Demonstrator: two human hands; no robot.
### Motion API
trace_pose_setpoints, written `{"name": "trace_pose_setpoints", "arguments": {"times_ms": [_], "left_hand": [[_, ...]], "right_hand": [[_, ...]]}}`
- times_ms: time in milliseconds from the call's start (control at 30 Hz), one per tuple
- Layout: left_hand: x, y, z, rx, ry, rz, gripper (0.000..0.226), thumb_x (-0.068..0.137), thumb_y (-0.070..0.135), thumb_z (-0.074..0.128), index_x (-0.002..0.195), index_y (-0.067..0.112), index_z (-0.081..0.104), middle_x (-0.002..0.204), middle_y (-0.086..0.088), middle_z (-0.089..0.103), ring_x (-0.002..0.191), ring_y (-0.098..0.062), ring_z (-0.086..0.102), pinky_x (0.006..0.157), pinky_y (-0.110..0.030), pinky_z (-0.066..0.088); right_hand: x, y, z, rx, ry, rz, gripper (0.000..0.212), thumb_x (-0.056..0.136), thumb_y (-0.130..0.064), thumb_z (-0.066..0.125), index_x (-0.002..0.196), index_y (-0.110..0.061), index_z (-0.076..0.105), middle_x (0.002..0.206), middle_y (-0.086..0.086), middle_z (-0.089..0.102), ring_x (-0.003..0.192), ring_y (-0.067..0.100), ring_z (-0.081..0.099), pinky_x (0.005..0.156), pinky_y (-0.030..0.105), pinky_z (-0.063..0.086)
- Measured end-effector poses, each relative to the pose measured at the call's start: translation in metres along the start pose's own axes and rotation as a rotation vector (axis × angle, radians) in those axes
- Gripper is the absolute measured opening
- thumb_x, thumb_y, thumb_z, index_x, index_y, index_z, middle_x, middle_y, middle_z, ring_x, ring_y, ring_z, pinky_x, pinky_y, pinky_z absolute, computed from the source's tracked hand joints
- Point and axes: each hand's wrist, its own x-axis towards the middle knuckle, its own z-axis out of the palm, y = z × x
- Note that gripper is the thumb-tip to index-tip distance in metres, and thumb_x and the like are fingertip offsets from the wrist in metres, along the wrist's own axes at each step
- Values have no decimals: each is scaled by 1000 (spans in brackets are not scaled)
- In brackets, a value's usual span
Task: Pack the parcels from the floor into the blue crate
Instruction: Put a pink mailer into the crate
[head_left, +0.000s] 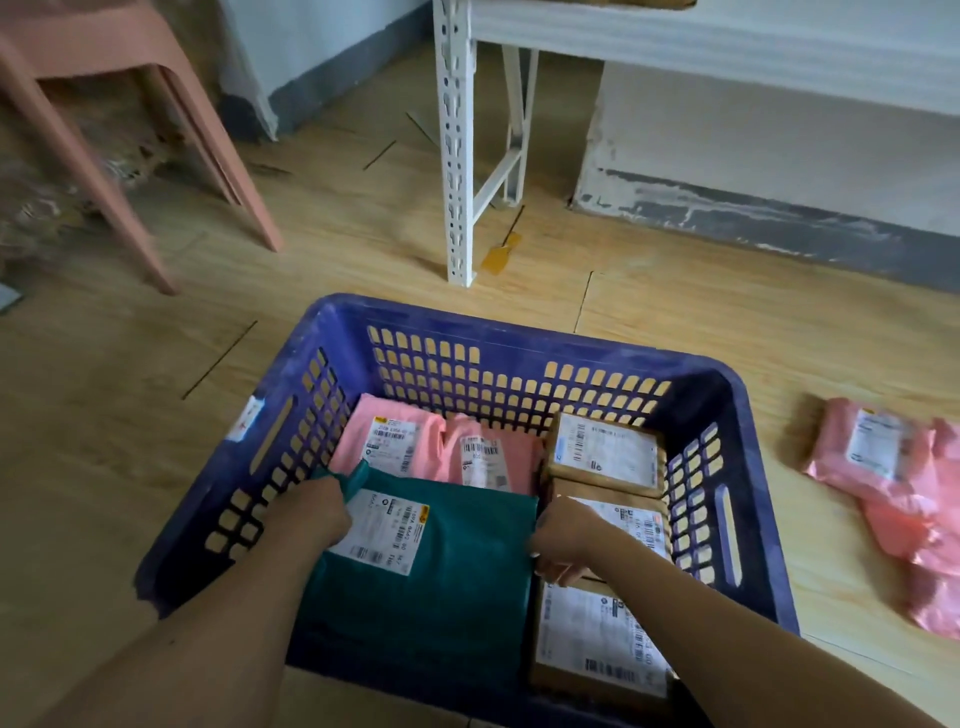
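The left grip (311, 512) is curled over the far left corner of the teal parcel (431, 582). The right grip (563, 540) pinches its right edge, so the parcel lies flat between them, long axis running from the person outward. Just beyond both grips, two pink mailers (395, 441) poke out from under its far edge. Three brown boxes (605, 452) line up under and either side of the right grip, all of it inside the blue crate (519, 338). Further right, past the crate wall, the pink parcels left to pack (878, 467) sit heaped on the floor (130, 415), well apart from the left grip. The right grip is nearer (it looks the natural one to reach), once the teal parcel is let go.
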Motion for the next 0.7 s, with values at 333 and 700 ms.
{"name": "trace_pose_setpoints", "arguments": {"times_ms": [333,700], "left_hand": [[4,-7,15,183,-40,41,31,90,20,50,120,12,54,120,-6,58,109,-22,58,86,-31,47],[7,-3,21,224,-74,-15,49,85,18,61,130,9,45,123,-5,55,112,-22,56,80,-31,46]], "right_hand": [[-4,-6,22,-308,199,-48,19,88,-12,48,100,-4,61,106,13,65,98,27,65,72,28,53],[9,-4,39,-595,232,-316,69,89,-13,53,146,-35,20,148,5,18,125,29,40,91,39,49]]}}
